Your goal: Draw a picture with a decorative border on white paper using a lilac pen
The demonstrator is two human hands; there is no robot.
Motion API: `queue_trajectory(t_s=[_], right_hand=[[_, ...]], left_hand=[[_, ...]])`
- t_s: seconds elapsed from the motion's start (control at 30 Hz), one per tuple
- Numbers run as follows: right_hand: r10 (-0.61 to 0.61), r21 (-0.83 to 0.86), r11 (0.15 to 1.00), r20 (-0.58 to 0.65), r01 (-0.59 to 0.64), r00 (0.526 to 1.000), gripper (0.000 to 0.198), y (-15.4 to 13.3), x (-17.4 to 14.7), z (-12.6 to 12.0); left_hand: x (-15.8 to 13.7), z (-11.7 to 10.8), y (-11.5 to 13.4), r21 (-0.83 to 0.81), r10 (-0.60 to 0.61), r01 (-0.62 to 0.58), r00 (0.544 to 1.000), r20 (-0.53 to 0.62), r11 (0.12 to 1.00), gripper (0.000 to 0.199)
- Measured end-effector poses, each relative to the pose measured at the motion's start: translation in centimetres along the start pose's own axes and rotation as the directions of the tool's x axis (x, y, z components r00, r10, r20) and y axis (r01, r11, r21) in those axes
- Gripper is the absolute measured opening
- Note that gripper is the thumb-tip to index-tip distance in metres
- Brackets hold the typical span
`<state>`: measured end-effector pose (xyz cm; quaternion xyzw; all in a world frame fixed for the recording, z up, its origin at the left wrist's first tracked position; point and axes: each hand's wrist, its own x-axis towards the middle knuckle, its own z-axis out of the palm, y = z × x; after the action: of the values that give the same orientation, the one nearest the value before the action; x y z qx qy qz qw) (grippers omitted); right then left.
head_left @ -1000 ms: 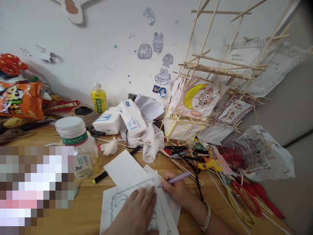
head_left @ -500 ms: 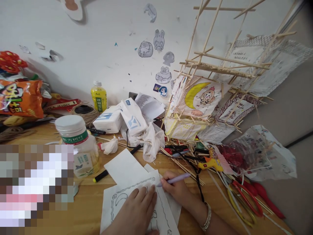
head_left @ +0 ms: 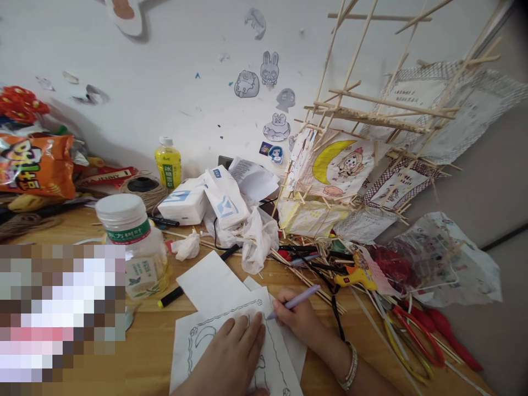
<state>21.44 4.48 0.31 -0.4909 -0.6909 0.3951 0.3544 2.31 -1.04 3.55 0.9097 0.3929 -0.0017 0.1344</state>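
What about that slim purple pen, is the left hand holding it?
No, the right hand holds the slim purple pen, and the left hand lies on the white line-drawn paper sheet.

1. Over there the purple pen [head_left: 297, 297] in the right hand [head_left: 293, 312] has tipped steeper, its back end higher than a moment ago.
2. Its tip has crept slightly down the drawn sheet [head_left: 270, 357], toward the person.
3. The head view has drifted a touch.
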Motion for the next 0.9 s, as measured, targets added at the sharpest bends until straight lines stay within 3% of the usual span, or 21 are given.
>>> queue_trajectory(t_s=[0.23, 0.43, 0.67, 0.9], right_hand=[[0.112, 0.207, 0.975, -0.132, -0.083, 0.985, 0.04, 0.4, 0.2, 0.0], [-0.011, 0.067, 0.998, -0.057, 0.014, 0.998, 0.03, 0.2, 0.3, 0.2], [-0.11, -0.124, 0.986, -0.013, 0.107, 0.994, 0.027, -0.3, 0.4, 0.0], [-0.112, -0.113, 0.987, 0.004, 0.112, 0.994, 0.022, -0.2, 0.4, 0.1]], left_hand=[[0.2, -0.3, -0.6, -0.037, 0.14, -0.139, 0.99, 0.016, 0.99, 0.064], [0.6, -1.0, -0.3, 0.017, 0.013, -0.014, 0.999, 0.045, 1.0, 0.06], [0.4, -1.1, -0.1, -0.003, 0.002, -0.002, 1.0, 0.017, 1.0, 0.06], [0.3, -1.1, -0.3, -0.045, -0.016, 0.018, 0.999, 0.047, 0.999, 0.059]])
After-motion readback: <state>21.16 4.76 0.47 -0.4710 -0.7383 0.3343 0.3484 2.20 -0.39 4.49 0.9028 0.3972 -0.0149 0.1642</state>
